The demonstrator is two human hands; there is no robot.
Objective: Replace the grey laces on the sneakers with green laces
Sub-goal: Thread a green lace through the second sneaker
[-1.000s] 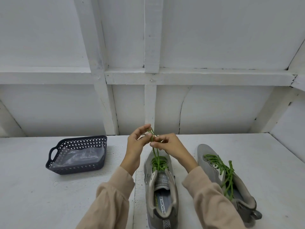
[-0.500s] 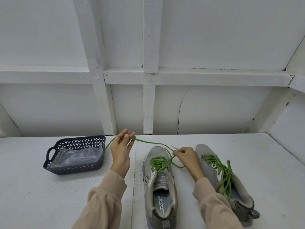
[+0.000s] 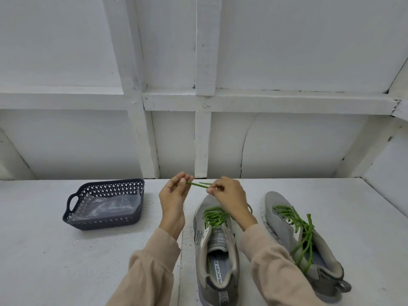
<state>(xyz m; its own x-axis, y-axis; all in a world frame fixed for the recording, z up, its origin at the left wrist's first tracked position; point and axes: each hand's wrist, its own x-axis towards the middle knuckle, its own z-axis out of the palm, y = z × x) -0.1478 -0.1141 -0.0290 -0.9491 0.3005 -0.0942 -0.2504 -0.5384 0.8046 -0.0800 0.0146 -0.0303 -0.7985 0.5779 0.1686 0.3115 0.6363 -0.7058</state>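
Thin green cord lace point(image 3: 198, 184): soft, floppy, light. Left hand point(image 3: 173, 196) pinches one end in fingertips; right hand point(image 3: 230, 195) pinches it too, fingers curled. Lace runs between hands, above toe of grey mesh sneaker point(image 3: 217, 250), rest threaded in low holes. Best hold near tip, likely stiffer.

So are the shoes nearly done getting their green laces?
About halfway. The right-side sneaker looks laced green to the top. On the middle sneaker, the green lace crosses only the toe-end eyelets. The left hand and right hand pinch its ends. Upper eyelets are left to thread.
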